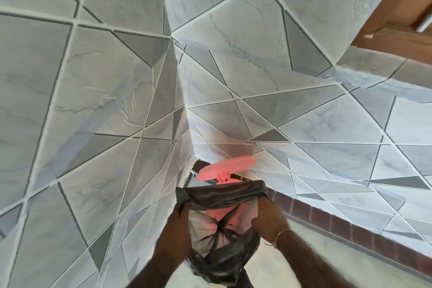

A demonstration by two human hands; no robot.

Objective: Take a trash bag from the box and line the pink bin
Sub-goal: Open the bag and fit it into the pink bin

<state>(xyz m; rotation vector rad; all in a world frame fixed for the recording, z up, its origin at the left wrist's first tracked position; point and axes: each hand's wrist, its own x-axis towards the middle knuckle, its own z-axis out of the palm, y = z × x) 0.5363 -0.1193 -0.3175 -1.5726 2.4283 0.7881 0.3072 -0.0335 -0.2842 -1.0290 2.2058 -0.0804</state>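
Observation:
The pink bin (230, 215) stands in the corner of two tiled walls, low in the view, with its round pink lid (225, 168) tipped up behind it. A thin black trash bag (224, 196) is stretched over the bin's mouth and hangs into it; pink shows through the film. My left hand (180, 229) grips the bag's edge on the bin's left side. On the right side, my right hand (266, 217) holds the bag's edge, a thin gold bracelet on its wrist. Loose bag bunches toward me (224, 262). The box is out of view.
Grey marble-patterned tiled walls (105, 100) meet in a corner right behind the bin. A dark red tile skirting (327, 220) runs along the right wall above a pale floor (315, 262). A brown wooden door or frame (402, 7) sits at the top right.

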